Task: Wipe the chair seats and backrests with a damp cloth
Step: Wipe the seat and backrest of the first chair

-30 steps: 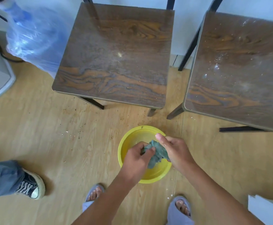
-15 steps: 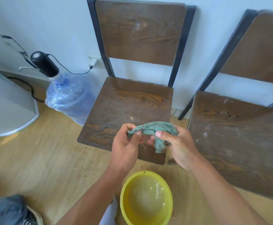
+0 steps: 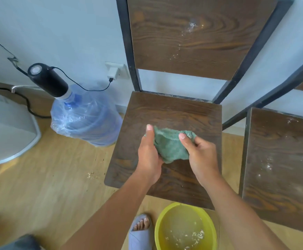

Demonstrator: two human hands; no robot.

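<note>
A green damp cloth [image 3: 170, 145] is bunched between both hands above the seat [image 3: 167, 112] of the nearer wooden chair. My left hand [image 3: 149, 157] grips its left side and my right hand [image 3: 201, 156] grips its right side. The chair's backrest [image 3: 192, 33] has white specks on it. A second chair's seat [image 3: 280, 159], dusted with white crumbs, stands to the right. Whether the cloth touches the seat is unclear.
A yellow basin [image 3: 185, 230] of cloudy water sits on the wooden floor below the chairs, beside my sandalled foot [image 3: 140, 231]. A blue water jug [image 3: 86, 118] with a black pump stands left of the chair. A white appliance [image 3: 6, 127] is at far left.
Both hands lifted the cloth out of the yellow basin and carried it up over the left chair's seat. The view tilted upward to show the backrest.
</note>
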